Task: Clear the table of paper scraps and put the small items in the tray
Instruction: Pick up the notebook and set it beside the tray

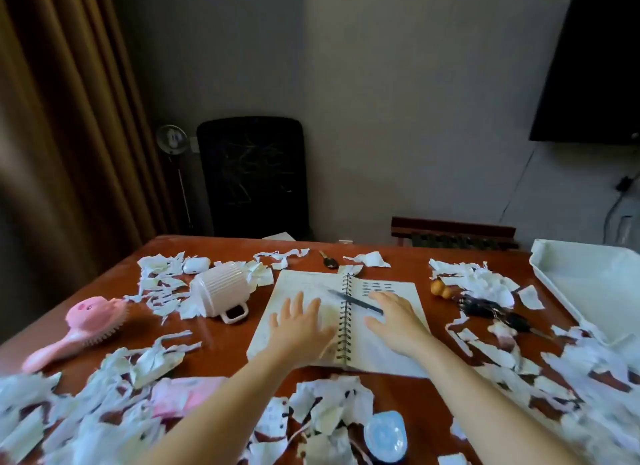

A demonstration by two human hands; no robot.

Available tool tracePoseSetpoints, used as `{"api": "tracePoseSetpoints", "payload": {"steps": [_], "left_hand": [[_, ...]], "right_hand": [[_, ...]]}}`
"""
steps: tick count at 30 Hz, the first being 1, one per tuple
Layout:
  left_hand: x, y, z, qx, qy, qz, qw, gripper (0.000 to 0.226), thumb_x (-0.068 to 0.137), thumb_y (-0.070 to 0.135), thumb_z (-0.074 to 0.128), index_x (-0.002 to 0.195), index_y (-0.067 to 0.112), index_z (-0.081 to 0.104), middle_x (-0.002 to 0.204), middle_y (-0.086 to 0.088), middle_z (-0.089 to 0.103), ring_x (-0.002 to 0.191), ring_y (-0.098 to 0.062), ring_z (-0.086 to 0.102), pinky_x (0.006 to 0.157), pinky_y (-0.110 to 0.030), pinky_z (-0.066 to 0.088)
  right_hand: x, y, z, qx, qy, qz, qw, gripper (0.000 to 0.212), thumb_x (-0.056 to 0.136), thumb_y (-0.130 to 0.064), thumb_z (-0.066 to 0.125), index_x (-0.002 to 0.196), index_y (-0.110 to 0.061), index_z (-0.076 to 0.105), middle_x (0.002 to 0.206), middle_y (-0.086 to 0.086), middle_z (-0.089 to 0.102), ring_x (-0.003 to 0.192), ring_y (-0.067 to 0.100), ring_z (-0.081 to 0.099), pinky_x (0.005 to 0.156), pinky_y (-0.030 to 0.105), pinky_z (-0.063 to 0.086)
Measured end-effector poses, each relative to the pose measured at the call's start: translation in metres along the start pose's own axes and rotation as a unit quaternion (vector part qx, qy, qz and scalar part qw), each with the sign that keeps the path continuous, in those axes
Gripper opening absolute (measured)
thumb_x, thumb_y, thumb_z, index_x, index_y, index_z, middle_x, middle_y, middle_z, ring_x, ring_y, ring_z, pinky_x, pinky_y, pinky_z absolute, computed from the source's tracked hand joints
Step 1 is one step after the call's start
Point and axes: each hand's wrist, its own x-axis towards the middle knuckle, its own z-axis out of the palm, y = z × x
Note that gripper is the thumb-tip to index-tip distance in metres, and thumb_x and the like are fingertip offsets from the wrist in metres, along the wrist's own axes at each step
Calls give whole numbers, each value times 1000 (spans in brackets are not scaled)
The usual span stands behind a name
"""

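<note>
Paper scraps litter the near edge; left hand and right hand spread flat, gripping nothing, over the open notebook (pen crossing its spiral).

On my feed I saw only the person's two arms. The left hand and the right hand were bare, with slim fingers. The left forearm and the right forearm were bare too, slender and smooth, looking broader toward the view's lower edge. Blur softened the fingertips, so I could not tell nails or finer marks.
</note>
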Motion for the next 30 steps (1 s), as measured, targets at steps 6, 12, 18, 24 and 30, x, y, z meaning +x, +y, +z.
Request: {"api": "tracePoseSetpoints", "payload": {"steps": [6,12,18,24,30], "left_hand": [[12,-14,19,85,6,21,996,69,93,62,16,149,31,-8,158,-4,-16,145,-27,-17,117,-54,-5],[15,-18,24,97,18,12,995,72,92,64,14,149,28,-10,158,-1,-17,145,-22,-17,117,-52,-5],[14,-19,23,89,20,10,996,73,92,64,16,150,28,-8,159,1,-15,146,-21,-16,117,-53,-3],[8,-17,23,83,19,11,996,74,92,64,18,150,27,-7,159,1,-14,146,-20,-15,117,-53,-4],[1,-16,21,68,16,5,998,80,90,67,22,150,23,-5,159,-2,-14,146,-21,-15,117,-53,-4]], "right_hand": [[28,-2,14,42,72,6,996,45,95,-29,50,138,-18,42,140,-1,46,131,19,39,106,36,38],[36,6,33,102,129,-52,985,17,91,-18,58,107,-14,64,100,-6,56,99,12,49,76,17,38],[32,11,31,83,174,-30,981,8,90,-17,58,87,-12,63,84,-4,55,84,14,48,61,9,31],[16,1,33,77,139,-63,985,35,95,-19,50,130,-13,51,109,4,63,99,20,57,80,26,41],[6,-2,29,88,134,-25,987,42,96,-17,48,138,-16,45,108,9,66,100,22,59,82,27,44]]}}
